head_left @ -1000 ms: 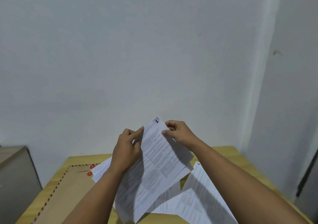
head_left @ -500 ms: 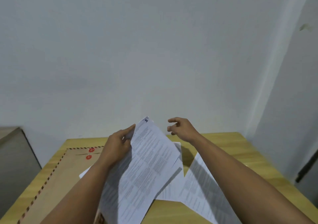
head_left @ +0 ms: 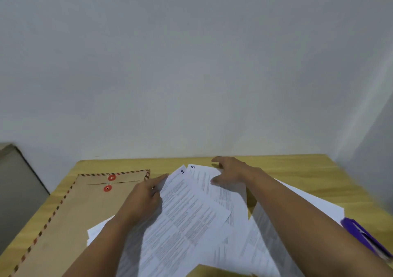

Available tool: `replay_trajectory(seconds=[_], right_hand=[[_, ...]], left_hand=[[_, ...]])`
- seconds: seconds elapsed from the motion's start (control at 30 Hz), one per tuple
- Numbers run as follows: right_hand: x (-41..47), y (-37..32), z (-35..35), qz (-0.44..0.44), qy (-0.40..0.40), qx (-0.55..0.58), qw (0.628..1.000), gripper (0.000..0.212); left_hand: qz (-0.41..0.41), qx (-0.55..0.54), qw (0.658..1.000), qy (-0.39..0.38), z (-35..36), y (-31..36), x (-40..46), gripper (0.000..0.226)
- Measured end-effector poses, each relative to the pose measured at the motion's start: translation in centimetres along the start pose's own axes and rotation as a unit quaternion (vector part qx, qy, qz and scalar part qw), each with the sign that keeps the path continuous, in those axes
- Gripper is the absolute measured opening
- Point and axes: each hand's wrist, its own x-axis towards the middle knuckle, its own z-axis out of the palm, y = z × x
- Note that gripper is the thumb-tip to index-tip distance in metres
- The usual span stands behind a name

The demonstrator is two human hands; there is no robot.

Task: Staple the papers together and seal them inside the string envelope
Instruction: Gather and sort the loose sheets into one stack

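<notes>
A wooden table (head_left: pixel 297 170) stood against a pale wall. A brown string envelope (head_left: pixel 85 208) w/ red buttons lay flat at its left side. Printed sheets (head_left: pixel 191 217) fanned loose across the middle, pages marked 2 & 5 on top. The left hand (head_left: pixel 146 193) pinched page 2's edge; the right hand (head_left: pixel 231 173), fingers spread, pressed page 5. A purple stapler (head_left: pixel 363 236) sat near the right forearm.

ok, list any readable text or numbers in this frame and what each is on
"2": handwritten at the top corner of the sheet that the left hand holds.
"5": handwritten at the top corner of the next sheet, under the right hand.
Printed body text on all the sheets: too small and blurred to read.
Envelope: no text visible.
</notes>
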Motion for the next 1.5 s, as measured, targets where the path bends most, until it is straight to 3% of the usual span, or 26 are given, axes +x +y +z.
replay_trajectory(seconds=[0.1, 0.17, 0.4, 0.53, 0.63, 0.73, 1.1, 1.3, 1.43, 1.5], right_hand=[[1.5, -0.7, -0.3, 0.000, -0.018, -0.057, 0.998, 0.117], [1.9, -1.0, -0.8, 0.016, -0.031, -0.059, 0.998, 0.117], [1.3, -0.3, -1.3, -0.010, -0.029, 0.092, 0.995, 0.033], [0.2, 0.1, -1.8, -0.071, 0.052, 0.154, 0.984, 0.030], [-2.1, -0.5, -3.0, -0.104, 0.089, 0.231, 0.963, 0.009], [-5.1, -1.9, -4.6, -0.123, 0.122, 0.298, 0.939, 0.011], [-15.4, -6.4, -10.8, -0.171, 0.079, 0.401, 0.896, 0.018], [-18.8, -7.0, -12.3, -0.183, 0.088, 0.433, 0.878, 0.020], [-20.4, -7.1, -12.3, -0.214, 0.110, 0.396, 0.886, 0.017], [-21.2, -7.3, -12.5, -0.203, 0.121, 0.396, 0.887, 0.033]], left_hand=[[-0.037, 0.017, 0.999, 0.008, 0.4, -0.8, 0.8, 0.064], [-0.045, 0.016, 0.999, 0.010, 0.7, -1.2, 1.0, 0.062], [-0.040, -0.025, 0.998, 0.041, 1.0, -0.7, 1.1, 0.052], [-0.015, -0.038, 0.998, 0.043, 0.3, 1.1, 0.5, 0.049], [0.002, -0.047, 0.997, 0.057, -0.8, 3.0, 0.0, 0.049], [0.024, -0.051, 0.995, 0.076, -2.2, 5.4, -0.7, 0.048], [0.069, -0.048, 0.983, 0.165, -7.0, 14.0, -4.1, 0.041], [0.066, -0.044, 0.976, 0.204, -8.3, 16.2, -5.4, 0.043], [0.063, -0.024, 0.976, 0.206, -8.4, 17.3, -5.9, 0.042], [0.056, -0.018, 0.976, 0.208, -8.2, 17.8, -5.8, 0.041]])
